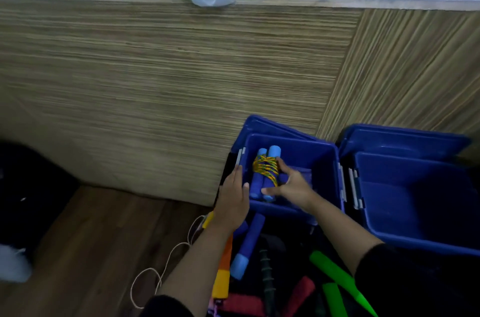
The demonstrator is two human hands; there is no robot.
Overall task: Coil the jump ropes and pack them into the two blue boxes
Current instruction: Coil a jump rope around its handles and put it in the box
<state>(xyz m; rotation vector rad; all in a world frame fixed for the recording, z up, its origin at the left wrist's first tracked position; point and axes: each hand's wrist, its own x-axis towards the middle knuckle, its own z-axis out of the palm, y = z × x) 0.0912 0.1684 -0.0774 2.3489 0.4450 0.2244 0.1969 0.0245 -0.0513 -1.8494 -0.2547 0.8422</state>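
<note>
**Head view: a coiled jump rope held inside the left blue box**

Head camera looked down at two open blue boxes against a wood-grain wall. The right hand (291,184) was clamped on a coiled jump rope (265,172), blue foam handles bound with yellow-orange cord, inside the left blue box (322,160). The left hand (233,197) lay flat, fingers together, on that box's near left rim. The right blue box (415,202) stood just beside it. More ropes lay piled below: a blue handle (246,249), green handles (335,275), an orange handle (222,277), a white cord (161,275).
</note>
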